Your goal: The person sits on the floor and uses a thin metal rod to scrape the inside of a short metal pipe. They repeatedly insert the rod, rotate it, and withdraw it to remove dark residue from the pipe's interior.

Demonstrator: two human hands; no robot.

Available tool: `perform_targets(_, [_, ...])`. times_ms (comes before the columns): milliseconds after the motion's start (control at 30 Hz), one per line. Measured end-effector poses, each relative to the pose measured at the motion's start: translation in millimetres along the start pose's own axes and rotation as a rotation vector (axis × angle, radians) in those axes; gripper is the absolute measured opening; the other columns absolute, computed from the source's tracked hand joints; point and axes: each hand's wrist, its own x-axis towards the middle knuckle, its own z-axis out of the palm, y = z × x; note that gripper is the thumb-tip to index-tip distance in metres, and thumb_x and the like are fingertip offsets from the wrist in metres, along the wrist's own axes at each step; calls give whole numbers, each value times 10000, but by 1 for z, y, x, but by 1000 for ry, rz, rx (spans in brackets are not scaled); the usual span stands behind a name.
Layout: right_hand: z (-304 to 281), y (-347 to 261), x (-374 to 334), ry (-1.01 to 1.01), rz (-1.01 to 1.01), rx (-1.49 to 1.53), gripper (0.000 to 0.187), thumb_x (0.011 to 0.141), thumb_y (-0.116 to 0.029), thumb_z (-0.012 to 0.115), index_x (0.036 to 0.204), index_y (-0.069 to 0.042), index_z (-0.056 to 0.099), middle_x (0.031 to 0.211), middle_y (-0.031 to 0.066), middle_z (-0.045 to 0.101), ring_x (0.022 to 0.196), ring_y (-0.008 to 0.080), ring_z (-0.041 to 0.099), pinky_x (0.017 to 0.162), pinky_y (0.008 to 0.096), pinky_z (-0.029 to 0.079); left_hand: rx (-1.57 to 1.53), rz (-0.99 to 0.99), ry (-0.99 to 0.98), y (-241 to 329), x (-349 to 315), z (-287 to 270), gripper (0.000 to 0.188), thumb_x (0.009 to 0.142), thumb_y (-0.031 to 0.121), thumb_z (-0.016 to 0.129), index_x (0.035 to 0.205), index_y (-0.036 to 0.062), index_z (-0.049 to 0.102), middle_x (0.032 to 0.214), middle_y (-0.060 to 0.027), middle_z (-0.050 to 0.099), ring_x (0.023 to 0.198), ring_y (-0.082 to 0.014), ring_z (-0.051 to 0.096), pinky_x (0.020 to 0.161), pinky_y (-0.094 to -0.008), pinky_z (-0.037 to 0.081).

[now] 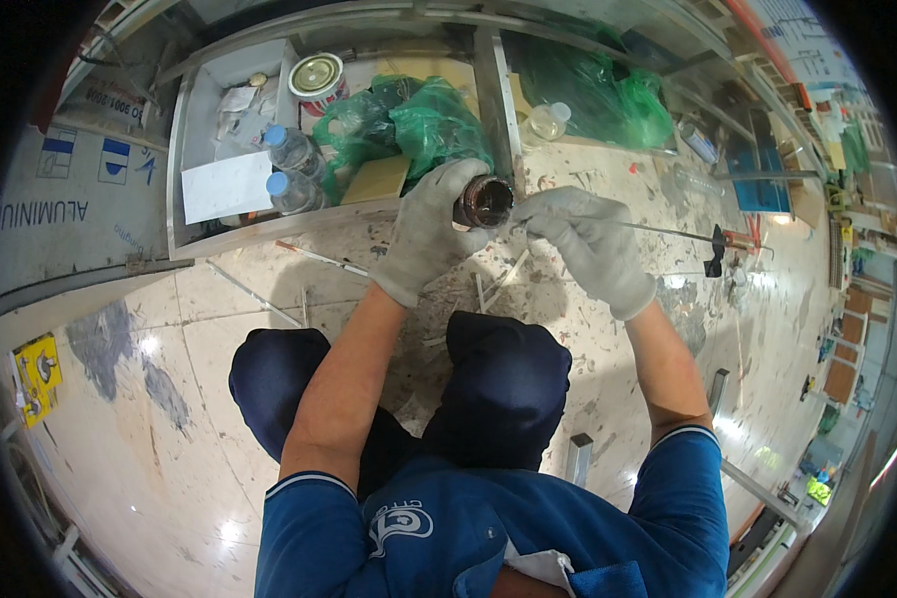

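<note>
My left hand [439,234], in a pale work glove, wraps round a small dark jar [487,202]. Its round mouth is tilted up towards me, and the inside looks dark brown. Just right of the jar, my gloved right hand [588,244] has its fingers pinched together, with the fingertips close to the jar's rim. A thin metal rod [668,234] runs out of the right hand to the right, towards a black piece [715,251] with something red beside it. Whether these join the rod, I cannot tell. The rod's other end is hidden by the fingers and jar.
Ahead, a metal-framed tray [224,239] holds water bottles [292,191], a lidded can [317,78] and green plastic bags [429,125]. White strips [254,294] lie on the stained tile floor [169,478]. A square metal tube [579,458] stands by my right knee.
</note>
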Motion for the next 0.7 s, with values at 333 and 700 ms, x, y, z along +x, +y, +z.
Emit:
perform_targets(333, [4, -1, 1, 13, 46, 31, 138, 918, -73, 721, 1046, -42, 764, 1027, 135, 760, 910, 289, 746, 808, 374, 612, 17, 55, 15, -4, -1, -2, 680, 694, 107, 905, 1290, 73, 581, 1183, -152, 687, 1090, -316, 691, 924, -387, 565])
perform_targets(700, [4, 0, 1, 11, -41, -124, 177, 920, -53, 707, 1087, -39, 763, 1078, 127, 759, 926, 299, 743, 832, 348, 604, -12, 31, 26, -4, -1, -3, 676, 697, 96, 899, 1295, 78, 585, 1188, -142, 684, 1085, -305, 692, 939, -377, 561])
